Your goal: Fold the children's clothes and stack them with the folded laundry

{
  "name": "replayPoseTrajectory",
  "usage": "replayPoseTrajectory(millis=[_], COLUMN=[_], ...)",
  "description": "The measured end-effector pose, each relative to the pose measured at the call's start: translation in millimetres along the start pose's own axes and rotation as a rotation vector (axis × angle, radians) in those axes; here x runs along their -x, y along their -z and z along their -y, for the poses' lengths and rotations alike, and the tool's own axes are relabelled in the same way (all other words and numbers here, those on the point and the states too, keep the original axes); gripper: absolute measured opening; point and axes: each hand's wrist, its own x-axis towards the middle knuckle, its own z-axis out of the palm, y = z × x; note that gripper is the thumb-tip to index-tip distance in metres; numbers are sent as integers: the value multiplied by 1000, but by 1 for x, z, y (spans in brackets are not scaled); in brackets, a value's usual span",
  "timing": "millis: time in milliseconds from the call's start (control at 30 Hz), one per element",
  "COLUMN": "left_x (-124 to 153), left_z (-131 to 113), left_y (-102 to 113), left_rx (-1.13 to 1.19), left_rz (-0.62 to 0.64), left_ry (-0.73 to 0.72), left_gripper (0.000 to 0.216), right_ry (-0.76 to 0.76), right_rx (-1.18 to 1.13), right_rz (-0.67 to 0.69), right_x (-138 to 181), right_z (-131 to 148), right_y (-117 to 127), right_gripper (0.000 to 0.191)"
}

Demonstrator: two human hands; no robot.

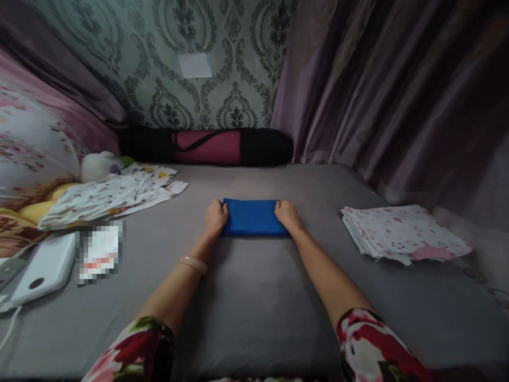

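A folded blue cloth (251,217) lies flat on the grey bed sheet (254,297) in the middle of the view. My left hand (216,215) is curled around the cloth's left edge, fingers closed on it. My right hand (287,214) grips the right edge the same way. Both arms stretch forward from floral sleeves, and a pale bangle (193,263) sits on my left wrist.
A stack of folded white patterned cloths (401,232) lies to the right. Loose patterned garments (111,195) lie at the left, near pillows and a soft toy (99,165). A white device (42,268) rests at the left edge. A black-and-pink rolled bag (207,146) lines the wall; curtains hang right.
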Motion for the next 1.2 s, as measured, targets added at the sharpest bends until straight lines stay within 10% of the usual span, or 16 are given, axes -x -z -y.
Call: replayPoseTrajectory(millis=[167, 367, 1067, 1200], left_x=[20, 40, 35, 26], left_z=[-14, -37, -32, -38], left_y=[16, -2, -14, -6], left_rx=[-86, -76, -257, -191], left_rz=[-119, 63, 263, 86], left_ry=[-160, -394, -268, -335], left_gripper=[34, 44, 69, 55], right_ry=[123, 620, 504, 524], right_rx=[56, -7, 94, 69], right_rz=[-88, -110, 75, 33], right_x=[15, 40, 39, 39], right_z=[11, 37, 37, 45], right_y=[8, -21, -34, -29], right_gripper=[41, 45, 54, 53])
